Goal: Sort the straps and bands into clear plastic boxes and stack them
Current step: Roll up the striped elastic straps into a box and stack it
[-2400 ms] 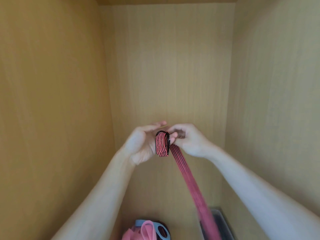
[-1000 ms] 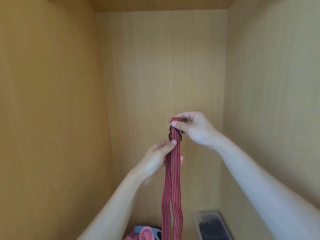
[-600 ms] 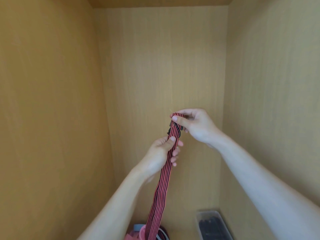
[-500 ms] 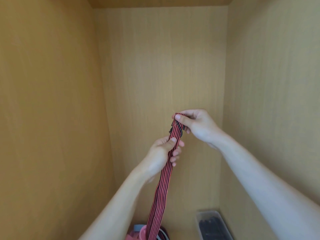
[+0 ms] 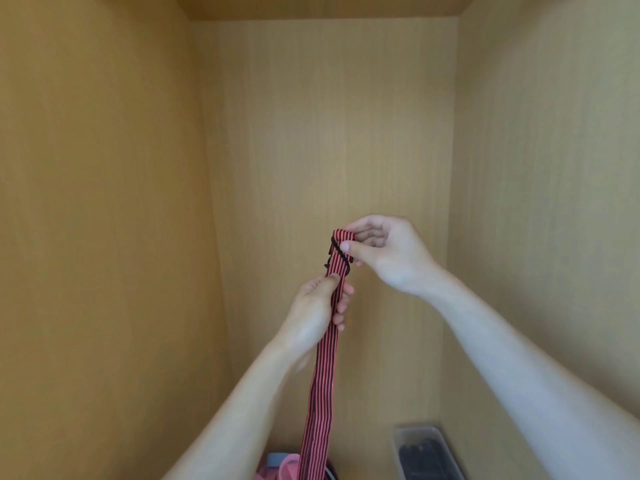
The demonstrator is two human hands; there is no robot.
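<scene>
A long red strap with black stripes hangs straight down in front of the cabinet's back wall. My right hand pinches its folded top end, where a black buckle sits. Just below, my left hand grips the strap with thumb and curled fingers. The strap's lower end runs out of view at the bottom. A clear plastic box holding dark straps stands at the lower right.
Pink and blue bands lie at the bottom edge beside the hanging strap. Wooden cabinet walls close in on the left, back and right. The cabinet top shows at the upper edge.
The rolled strap has come undone and now hangs full length. My right hand keeps the top end; my left hand closed round the strap just below it and has held there since.
</scene>
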